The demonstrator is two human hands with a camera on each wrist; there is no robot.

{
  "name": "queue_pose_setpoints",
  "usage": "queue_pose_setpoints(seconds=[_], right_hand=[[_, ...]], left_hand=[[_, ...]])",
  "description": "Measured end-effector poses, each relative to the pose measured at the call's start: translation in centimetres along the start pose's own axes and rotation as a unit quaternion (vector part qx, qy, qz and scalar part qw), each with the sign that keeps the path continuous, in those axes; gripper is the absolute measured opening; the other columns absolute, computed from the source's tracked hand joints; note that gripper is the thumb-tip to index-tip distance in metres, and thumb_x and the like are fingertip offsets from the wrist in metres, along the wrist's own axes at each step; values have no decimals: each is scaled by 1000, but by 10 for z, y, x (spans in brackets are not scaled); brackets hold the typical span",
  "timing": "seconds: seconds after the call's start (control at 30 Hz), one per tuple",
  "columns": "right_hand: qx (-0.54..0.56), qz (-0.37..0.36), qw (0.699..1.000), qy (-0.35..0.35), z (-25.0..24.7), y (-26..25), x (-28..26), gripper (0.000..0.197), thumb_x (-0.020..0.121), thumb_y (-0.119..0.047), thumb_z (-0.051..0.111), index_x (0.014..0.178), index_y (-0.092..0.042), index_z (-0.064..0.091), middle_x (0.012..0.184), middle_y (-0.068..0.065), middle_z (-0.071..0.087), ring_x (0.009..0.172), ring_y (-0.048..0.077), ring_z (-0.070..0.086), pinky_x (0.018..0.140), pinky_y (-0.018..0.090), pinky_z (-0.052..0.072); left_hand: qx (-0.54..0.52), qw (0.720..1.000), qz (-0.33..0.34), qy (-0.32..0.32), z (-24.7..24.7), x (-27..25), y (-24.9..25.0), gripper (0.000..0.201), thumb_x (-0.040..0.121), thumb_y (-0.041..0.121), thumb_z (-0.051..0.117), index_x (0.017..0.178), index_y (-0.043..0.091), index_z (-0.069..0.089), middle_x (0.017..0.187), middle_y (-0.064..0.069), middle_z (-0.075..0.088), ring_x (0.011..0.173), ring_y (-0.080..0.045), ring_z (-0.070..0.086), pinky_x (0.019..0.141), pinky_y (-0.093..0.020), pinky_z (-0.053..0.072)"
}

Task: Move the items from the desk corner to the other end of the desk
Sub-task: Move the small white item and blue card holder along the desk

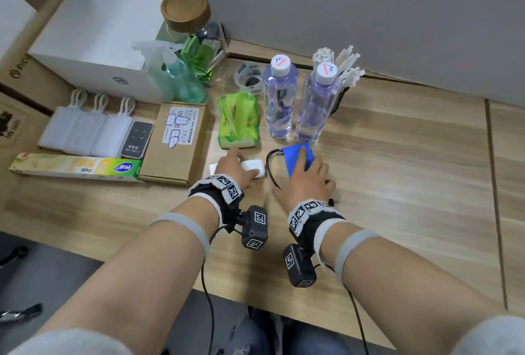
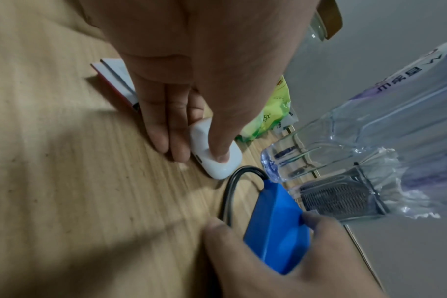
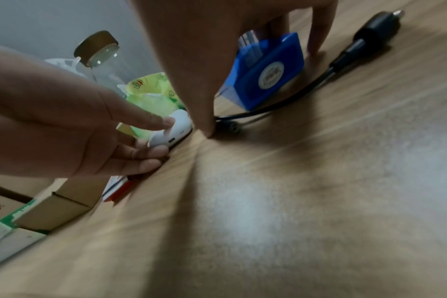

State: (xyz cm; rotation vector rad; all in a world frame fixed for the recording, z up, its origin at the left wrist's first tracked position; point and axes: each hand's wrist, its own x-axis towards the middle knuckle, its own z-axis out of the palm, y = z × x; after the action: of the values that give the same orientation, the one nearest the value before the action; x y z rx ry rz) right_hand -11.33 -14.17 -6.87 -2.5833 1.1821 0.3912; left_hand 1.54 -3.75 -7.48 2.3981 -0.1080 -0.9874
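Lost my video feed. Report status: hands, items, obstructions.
Left hand gripping white case on desk. Right hand pinching blue block, black cable attached. Two water bottles standing just behind; nothing lifted.

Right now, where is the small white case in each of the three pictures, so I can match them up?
Head: white case at centre, under the left hand's fingers, left of the blue box.
Left wrist: case at centre, a finger pressing on top.
Right wrist: case left of centre, between fingertips.
Shared landmark: the blue box with its black cable.
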Motion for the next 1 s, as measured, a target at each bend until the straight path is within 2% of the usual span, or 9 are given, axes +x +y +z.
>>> queue_pose_setpoints(seconds=[0.13, 0.27, 0.37, 0.43, 0.5, 0.63, 0.7, 0.8, 1.0], right_hand=[[54, -4, 998, -28, -6, 6, 0, 112, 68, -48, 74, 151, -19, 5, 132, 14, 31, 115, 32, 34, 91, 38, 41], [32, 21, 995, -97, -12, 18, -12, 120, 66, -45, 77, 151, -11, 0, 131, 15, 30, 108, 31, 41, 90, 32, 40], [89, 81, 986, -117, -17, 40, -36, 106, 65, -41, 79, 145, -12, 15, 125, 11, 30, 82, 23, 47, 61, 28, 42], [132, 136, 975, -118, -26, 60, -55, 95, 66, -41, 78, 138, -11, 22, 119, 9, 31, 69, 19, 46, 56, 28, 41], [186, 191, 957, -117, -38, 82, -76, 93, 67, -41, 77, 136, -11, 23, 124, 10, 32, 75, 24, 50, 61, 31, 43], [283, 263, 921, -60, -66, 131, -122, 101, 53, -47, 74, 135, -16, 22, 124, 12, 33, 92, 35, 58, 78, 42, 57], [322, 283, 903, -32, -82, 161, -148, 100, 50, -47, 70, 134, -19, 23, 122, 11, 34, 95, 36, 60, 81, 50, 58], [351, 302, 886, 13, -110, 214, -192, 92, 57, -44, 70, 133, -17, 26, 120, 12, 38, 94, 34, 59, 81, 48, 58], [412, 347, 838, 87, -138, 335, -267, 86, 65, -42, 69, 135, -17, 26, 118, 10, 40, 97, 32, 58, 71, 37, 57]], left_hand=[[-8, 1000, -2, -4, -2, -22, 2, 36, 72, 31, 76, 95, 25, 50, 84, -10, 70, 62, -28, 68, 69, -44, 62], [5, 999, 7, -46, -5, -49, -2, 30, 82, 31, 72, 103, 10, 64, 72, -10, 64, 60, -28, 62, 72, -45, 61], [-29, 997, 22, -73, -8, -72, -6, 32, 87, 23, 69, 109, 1, 63, 77, -11, 62, 55, -24, 57, 70, -40, 58], [-57, 993, 30, -95, -7, -85, -3, 36, 88, 20, 70, 115, -2, 61, 80, -13, 62, 53, -20, 55, 65, -36, 56], [-62, 991, 55, -108, -2, -102, 8, 32, 89, 19, 71, 113, 2, 60, 75, -9, 59, 53, -18, 56, 63, -33, 58], [-77, 974, 112, -181, 28, -147, 46, 33, 89, 16, 70, 119, 5, 60, 75, -8, 56, 56, -18, 56, 77, -42, 59], [-69, 964, 137, -217, 49, -174, 67, 37, 90, 14, 70, 122, 0, 58, 74, -10, 55, 54, -18, 54, 67, -37, 59], [-66, 948, 169, -263, 83, -221, 100, 37, 91, 11, 69, 123, -3, 56, 72, -11, 53, 48, -17, 52, 47, -26, 52], [-42, 916, 223, -332, 153, -324, 164, 16, 93, 10, 66, 104, 7, 56, 88, -16, 57, 54, -17, 50, 60, -29, 54]])
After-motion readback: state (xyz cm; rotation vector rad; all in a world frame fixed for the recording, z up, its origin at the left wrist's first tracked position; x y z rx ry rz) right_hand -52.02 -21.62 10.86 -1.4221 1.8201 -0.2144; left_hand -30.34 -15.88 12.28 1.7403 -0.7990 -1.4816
